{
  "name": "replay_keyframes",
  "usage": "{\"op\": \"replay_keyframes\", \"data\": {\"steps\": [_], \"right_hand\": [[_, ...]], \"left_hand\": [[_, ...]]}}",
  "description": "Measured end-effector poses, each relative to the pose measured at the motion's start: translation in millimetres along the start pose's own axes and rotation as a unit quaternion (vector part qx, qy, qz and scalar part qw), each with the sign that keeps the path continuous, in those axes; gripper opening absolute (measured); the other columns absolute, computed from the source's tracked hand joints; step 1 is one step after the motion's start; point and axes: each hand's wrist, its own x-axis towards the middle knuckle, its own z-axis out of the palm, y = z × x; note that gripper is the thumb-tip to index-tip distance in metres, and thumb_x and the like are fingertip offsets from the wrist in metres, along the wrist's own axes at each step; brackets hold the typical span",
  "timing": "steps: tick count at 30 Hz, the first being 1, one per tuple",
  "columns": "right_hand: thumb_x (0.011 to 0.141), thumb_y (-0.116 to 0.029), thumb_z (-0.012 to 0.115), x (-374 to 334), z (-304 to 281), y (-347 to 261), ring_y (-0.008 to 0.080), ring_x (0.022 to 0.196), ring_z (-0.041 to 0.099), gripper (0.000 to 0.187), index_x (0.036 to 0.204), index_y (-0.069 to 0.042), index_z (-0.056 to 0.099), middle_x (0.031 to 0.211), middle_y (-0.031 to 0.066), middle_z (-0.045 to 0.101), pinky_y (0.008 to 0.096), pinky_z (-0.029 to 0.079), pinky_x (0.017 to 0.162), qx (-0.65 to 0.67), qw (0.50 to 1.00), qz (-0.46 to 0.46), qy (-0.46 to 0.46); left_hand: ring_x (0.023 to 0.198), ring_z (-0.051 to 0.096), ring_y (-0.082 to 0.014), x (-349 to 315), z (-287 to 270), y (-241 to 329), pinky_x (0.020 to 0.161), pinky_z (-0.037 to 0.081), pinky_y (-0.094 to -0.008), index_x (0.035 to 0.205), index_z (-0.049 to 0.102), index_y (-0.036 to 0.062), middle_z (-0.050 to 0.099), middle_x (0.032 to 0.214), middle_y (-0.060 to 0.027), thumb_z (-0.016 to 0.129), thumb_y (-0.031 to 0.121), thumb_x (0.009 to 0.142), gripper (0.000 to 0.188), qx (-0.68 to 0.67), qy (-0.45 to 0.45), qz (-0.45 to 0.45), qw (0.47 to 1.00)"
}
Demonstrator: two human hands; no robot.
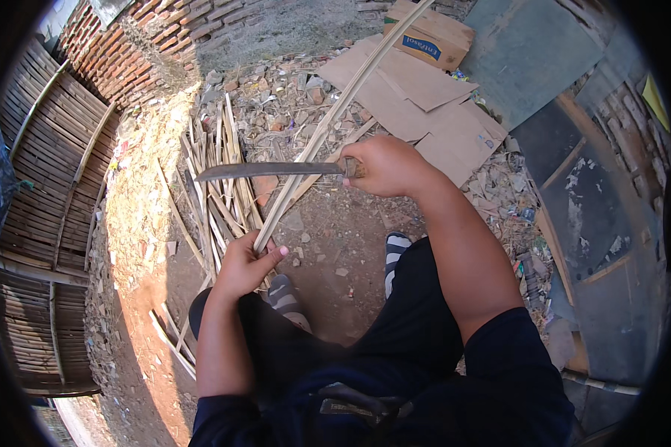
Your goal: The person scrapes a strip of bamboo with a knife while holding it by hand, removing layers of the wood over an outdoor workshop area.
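Right grip (386, 165) clasping machete (276, 170), handle (360, 167) mostly hidden; left grip (247, 268) pinching pale strip (334, 115); blade (235, 171) contact unclear

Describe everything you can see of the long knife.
The long knife has a dark grey-brown, metal-looking blade with a worn look, curving gently to a narrow tip. It lies nearly level across the view, tip toward the person's left. The right hand grips its brownish handle, mostly hidden by the fingers. The blade crosses over a pale strip; whether its edge touches or cuts into it cannot be told.
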Motion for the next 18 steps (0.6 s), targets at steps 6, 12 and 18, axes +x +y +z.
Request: {"op": "replay_keyframes", "data": {"steps": [6,12,18], "right_hand": [[0.083,-0.031,0.080,7.9,-5.3,9.4,0.0359,0.096,0.070,0.044,0.118,-0.008,0.070,0.099,0.0182,0.073,0.0440,0.054,0.083,0.024,1.000,0.000,0.015],[0.086,-0.030,0.076,10.3,-16.6,78.9,0.0357,0.098,0.070,0.041,0.119,-0.007,0.069,0.100,0.0200,0.073,0.0422,0.054,0.086,0.146,0.923,0.241,0.262],[0.085,-0.031,0.076,10.5,1.8,30.7,0.0374,0.098,0.070,0.043,0.121,-0.008,0.069,0.099,0.0182,0.073,0.0464,0.054,0.086,0.018,0.991,0.089,0.094]], "left_hand": [[0.064,0.049,-0.0009,-7.1,-7.2,-6.3,0.055,0.038,-0.0197,0.099,0.065,0.0025,0.058,0.077,0.0068,0.081,0.015,0.089,0.023,0.005,0.004,-0.001,1.000],[0.064,0.049,-0.0018,-3.3,-8.8,-9.1,0.055,0.039,-0.0204,0.099,0.065,0.0024,0.059,0.076,0.0060,0.081,0.017,0.090,0.023,0.037,-0.003,0.011,0.999],[0.060,0.049,-0.0021,1.7,-6.1,-12.2,0.053,0.038,-0.0209,0.103,0.064,0.0024,0.058,0.074,0.0058,0.082,0.020,0.089,0.029,-0.003,-0.007,-0.007,1.000]]}}
